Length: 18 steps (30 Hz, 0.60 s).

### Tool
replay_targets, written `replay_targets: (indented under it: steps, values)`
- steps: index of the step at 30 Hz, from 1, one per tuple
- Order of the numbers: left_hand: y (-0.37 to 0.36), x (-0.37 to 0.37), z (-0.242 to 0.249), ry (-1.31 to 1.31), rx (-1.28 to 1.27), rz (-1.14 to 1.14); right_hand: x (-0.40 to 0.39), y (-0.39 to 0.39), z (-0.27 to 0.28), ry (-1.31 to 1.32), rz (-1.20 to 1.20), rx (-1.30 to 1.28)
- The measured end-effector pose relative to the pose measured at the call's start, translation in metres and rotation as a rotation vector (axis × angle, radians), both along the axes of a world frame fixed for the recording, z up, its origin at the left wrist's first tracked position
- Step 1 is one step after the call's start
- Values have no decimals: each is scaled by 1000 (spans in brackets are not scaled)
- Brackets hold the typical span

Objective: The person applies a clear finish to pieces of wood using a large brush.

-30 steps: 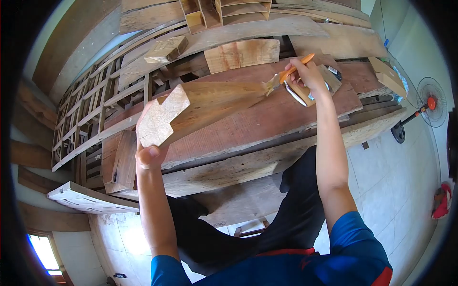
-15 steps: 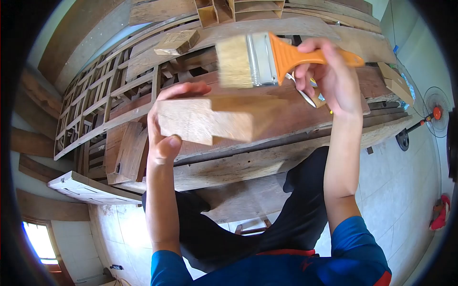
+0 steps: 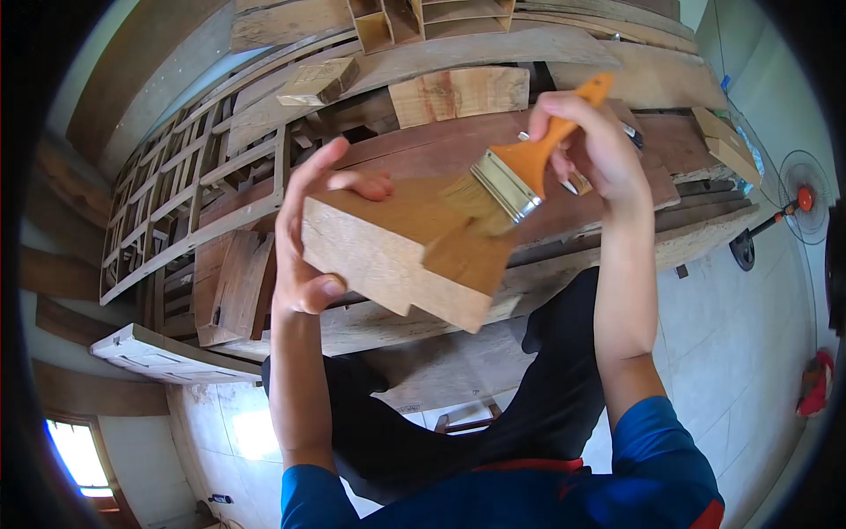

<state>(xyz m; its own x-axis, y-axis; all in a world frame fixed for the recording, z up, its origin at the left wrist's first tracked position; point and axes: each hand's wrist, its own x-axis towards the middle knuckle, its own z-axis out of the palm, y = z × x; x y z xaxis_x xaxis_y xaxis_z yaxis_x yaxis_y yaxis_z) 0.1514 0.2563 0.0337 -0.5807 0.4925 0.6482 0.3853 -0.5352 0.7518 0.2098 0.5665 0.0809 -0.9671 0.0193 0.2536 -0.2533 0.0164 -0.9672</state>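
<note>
A stepped wooden block [image 3: 388, 256] is held up in front of me, tilted down to the right. My left hand [image 3: 308, 229] grips its left end, thumb below and fingers over the top. In my right hand [image 3: 595, 145] is a wide paintbrush [image 3: 524, 167] with an orange handle, a metal ferrule and pale bristles. The bristles press against the block's upper face near its step and hide part of it. Behind the block lies a reddish-brown board [image 3: 397, 152] on the bench.
Wooden lattice frames [image 3: 203, 167] stand at the left. A small wood block [image 3: 317, 81], a pale plank [image 3: 458, 95] and a divided wooden box [image 3: 467, 19] lie at the back. A fan [image 3: 802, 198] stands on the right, near a cardboard piece [image 3: 727, 145].
The paintbrush has come down from above onto the block, its handle now slanting upward. The block has tilted, its right end lower and its top face turned toward me.
</note>
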Motion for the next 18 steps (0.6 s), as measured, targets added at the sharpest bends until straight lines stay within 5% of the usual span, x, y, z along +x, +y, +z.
replay_targets:
  steps: [7, 11, 18]
  values:
    - [-6, -15, -7, 15, 58, 14, -73, 72, -95, -308, -128, 109]
    - [-11, -26, -13, -20, 108, 7, -91, 91, -133, -251, -256, 571]
    - [-16, -27, -9, -103, 48, 178, -44, 21, -40, -67, -3, 32]
